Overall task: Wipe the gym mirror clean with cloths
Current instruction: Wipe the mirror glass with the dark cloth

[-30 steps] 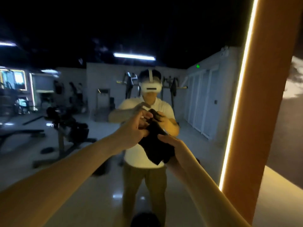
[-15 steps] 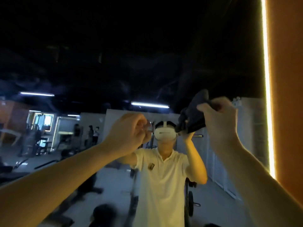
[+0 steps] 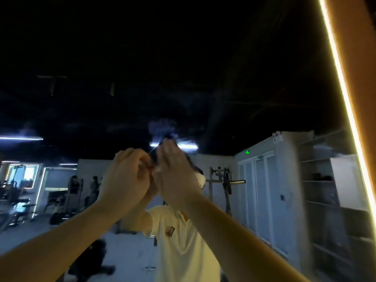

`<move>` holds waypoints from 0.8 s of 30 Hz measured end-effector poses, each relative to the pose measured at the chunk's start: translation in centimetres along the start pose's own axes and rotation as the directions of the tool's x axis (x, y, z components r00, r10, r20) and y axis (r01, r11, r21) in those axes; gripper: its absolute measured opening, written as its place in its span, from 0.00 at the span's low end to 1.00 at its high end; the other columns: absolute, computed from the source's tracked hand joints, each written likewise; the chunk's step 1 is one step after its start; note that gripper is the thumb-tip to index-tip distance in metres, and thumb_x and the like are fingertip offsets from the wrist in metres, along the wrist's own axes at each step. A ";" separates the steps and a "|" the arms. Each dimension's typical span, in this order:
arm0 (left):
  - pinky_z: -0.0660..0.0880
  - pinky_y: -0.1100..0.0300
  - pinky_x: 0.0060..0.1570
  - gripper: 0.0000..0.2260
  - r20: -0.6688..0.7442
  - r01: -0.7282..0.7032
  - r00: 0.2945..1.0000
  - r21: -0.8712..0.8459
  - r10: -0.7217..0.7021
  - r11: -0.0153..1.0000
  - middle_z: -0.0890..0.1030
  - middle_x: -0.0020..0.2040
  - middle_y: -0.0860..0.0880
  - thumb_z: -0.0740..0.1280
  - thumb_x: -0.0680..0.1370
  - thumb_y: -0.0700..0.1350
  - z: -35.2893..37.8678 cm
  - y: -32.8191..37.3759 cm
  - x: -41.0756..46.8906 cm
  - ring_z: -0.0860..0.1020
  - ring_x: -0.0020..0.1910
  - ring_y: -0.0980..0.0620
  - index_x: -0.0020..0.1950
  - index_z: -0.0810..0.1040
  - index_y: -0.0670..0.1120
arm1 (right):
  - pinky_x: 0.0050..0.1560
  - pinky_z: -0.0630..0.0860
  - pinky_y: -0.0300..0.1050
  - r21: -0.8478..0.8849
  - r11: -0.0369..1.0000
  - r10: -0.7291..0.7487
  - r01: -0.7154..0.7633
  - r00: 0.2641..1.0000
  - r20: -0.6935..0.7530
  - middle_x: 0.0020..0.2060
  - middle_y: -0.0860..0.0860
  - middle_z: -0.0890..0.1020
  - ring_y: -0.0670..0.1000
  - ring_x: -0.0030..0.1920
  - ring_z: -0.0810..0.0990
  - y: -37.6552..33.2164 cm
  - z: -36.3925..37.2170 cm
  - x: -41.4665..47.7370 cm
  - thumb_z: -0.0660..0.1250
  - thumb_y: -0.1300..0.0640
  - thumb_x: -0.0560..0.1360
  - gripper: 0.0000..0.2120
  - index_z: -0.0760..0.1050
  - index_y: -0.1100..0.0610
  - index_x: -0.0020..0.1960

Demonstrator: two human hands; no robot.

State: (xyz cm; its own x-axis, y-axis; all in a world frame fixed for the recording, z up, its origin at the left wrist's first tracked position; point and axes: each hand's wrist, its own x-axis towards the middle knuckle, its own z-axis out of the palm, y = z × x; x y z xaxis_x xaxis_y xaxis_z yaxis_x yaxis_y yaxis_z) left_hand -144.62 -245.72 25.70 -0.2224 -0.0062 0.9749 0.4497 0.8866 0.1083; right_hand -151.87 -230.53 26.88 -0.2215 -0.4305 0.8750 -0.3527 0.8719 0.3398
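**Both hands up at mirror, centre frame**

R hand (image 3: 175,176) flat with fingers straight, pressing dark cloth (image 3: 165,137) against gym mirror (image 3: 203,78). Cloth mostly hidden, peeks out above fingertips. L hand (image 3: 126,176) curled just beside R. I can't tell if it holds anything.

We face the mirror (image 3: 183,78), both hands raised at centre before it. The left hand (image 3: 126,180) sits just left of the right hand (image 3: 175,176), touching it. The cloth (image 3: 156,151) lies between them and the glass, pinched by the left hand, its tip above the fingertips. A light strip (image 3: 344,94) runs down the mirror's right edge. Reflected: a rack (image 3: 225,182) right of the hands, doors (image 3: 262,190) further right, shelves (image 3: 325,190) beyond.
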 end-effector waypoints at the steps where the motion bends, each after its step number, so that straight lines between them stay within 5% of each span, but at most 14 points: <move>1: 0.68 0.58 0.52 0.09 -0.026 0.009 1.000 0.026 -0.008 1.000 0.75 0.50 0.54 0.68 0.79 0.37 0.4 -0.2 0.4 0.75 0.53 0.50 0.56 0.78 0.48 | 0.82 0.44 0.60 -0.089 0.986 -0.138 0.142 0.989 0.049 0.83 0.60 0.45 0.59 0.82 0.36 0.2 0.1 -0.4 0.43 0.47 0.86 0.29 0.42 0.58 0.83; 3: 0.71 0.52 0.53 0.10 -0.062 0.001 0.998 0.093 0.004 0.996 0.77 0.55 0.48 0.67 0.78 0.40 1.1 -0.4 1.1 0.75 0.56 0.45 0.59 0.78 0.44 | 0.80 0.48 0.63 -0.259 0.939 -0.212 0.225 0.974 0.079 0.82 0.64 0.48 0.63 0.82 0.42 3.6 -0.2 -1.4 0.50 0.55 0.84 0.30 0.45 0.59 0.82; 5: 0.73 0.46 0.58 0.18 -0.048 -0.050 0.997 0.204 0.061 0.978 0.76 0.62 0.43 0.62 0.78 0.49 1.8 -0.7 1.6 0.75 0.61 0.41 0.63 0.77 0.42 | 0.80 0.51 0.64 -0.359 0.933 -0.036 0.028 0.999 -0.016 0.82 0.65 0.48 0.65 0.82 0.44 9.0 -0.8 -2.4 0.59 0.55 0.83 0.33 0.48 0.63 0.81; 7: 0.67 0.41 0.71 0.28 0.009 -0.089 0.996 0.323 0.091 0.942 0.72 0.73 0.39 0.55 0.79 0.57 2.3 -1.3 2.3 0.70 0.72 0.39 0.72 0.72 0.40 | 0.81 0.53 0.62 -0.271 0.916 0.251 -0.295 0.950 -0.186 0.82 0.63 0.51 0.63 0.82 0.47 14.4 -2.7 -3.4 0.54 0.48 0.85 0.32 0.50 0.64 0.81; 9: 0.59 0.41 0.78 0.36 0.035 -0.078 0.997 0.381 0.069 0.922 0.65 0.79 0.36 0.51 0.81 0.63 2.9 -2.1 2.8 0.64 0.79 0.38 0.78 0.66 0.37 | 0.82 0.51 0.58 -0.092 0.824 0.527 -0.559 0.815 -0.241 0.82 0.62 0.50 0.60 0.83 0.47 17.0 -4.7 -3.2 0.41 0.41 0.85 0.35 0.46 0.64 0.82; 12: 0.54 0.44 0.80 0.45 0.074 -0.066 0.997 0.420 0.038 0.905 0.60 0.82 0.37 0.43 0.81 0.72 4.1 -3.5 2.7 0.59 0.82 0.40 0.82 0.58 0.35 | 0.82 0.49 0.59 0.031 0.766 0.625 -0.642 0.732 -0.271 0.82 0.64 0.47 0.61 0.83 0.45 15.2 -4.9 0.3 0.37 0.35 0.83 0.40 0.42 0.64 0.83; 16: 0.53 0.45 0.80 0.43 0.066 -0.131 0.991 0.427 0.113 0.895 0.54 0.84 0.41 0.46 0.81 0.71 4.9 -5.3 2.7 0.54 0.83 0.44 0.83 0.53 0.38 | 0.82 0.47 0.58 -0.060 0.886 0.425 -0.460 0.856 -0.294 0.82 0.62 0.43 0.61 0.82 0.41 8.7 -3.2 5.3 0.36 0.38 0.84 0.36 0.40 0.60 0.83; 19: 0.51 0.45 0.81 0.37 0.089 -0.184 0.983 0.407 0.162 0.895 0.53 0.84 0.42 0.47 0.83 0.63 4.6 -6.4 2.8 0.51 0.84 0.47 0.84 0.54 0.39 | 0.82 0.48 0.60 -0.142 0.984 0.079 -0.110 0.976 -0.204 0.82 0.62 0.45 0.61 0.82 0.42 3.5 -1.2 6.1 0.44 0.43 0.86 0.32 0.44 0.60 0.83; 22: 0.51 0.44 0.80 0.32 0.087 -0.215 0.977 0.398 0.196 0.892 0.58 0.83 0.40 0.49 0.82 0.55 4.1 -6.7 2.6 0.57 0.82 0.43 0.82 0.60 0.38 | 0.82 0.47 0.58 -0.239 0.916 -0.331 0.321 0.944 -0.001 0.83 0.60 0.49 0.59 0.83 0.45 1.6 0.6 3.1 0.56 0.48 0.84 0.34 0.46 0.60 0.82; 24: 0.52 0.44 0.79 0.32 0.100 -0.234 0.972 0.413 0.212 0.880 0.59 0.82 0.39 0.50 0.82 0.54 3.7 -6.5 2.7 0.59 0.81 0.41 0.82 0.60 0.37 | 0.82 0.46 0.59 -0.318 0.896 -0.325 0.309 0.946 0.001 0.82 0.61 0.51 0.60 0.83 0.46 4.1 -0.1 1.1 0.63 0.54 0.80 0.37 0.45 0.61 0.79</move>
State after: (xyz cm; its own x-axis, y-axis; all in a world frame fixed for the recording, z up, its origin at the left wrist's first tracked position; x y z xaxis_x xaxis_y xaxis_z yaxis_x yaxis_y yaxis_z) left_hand -151.34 -249.75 26.87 -0.2076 0.2281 0.9512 0.0910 0.9727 -0.2134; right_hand -153.49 -227.45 29.24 -0.0955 -0.6909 0.7166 -0.0951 0.7230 0.6843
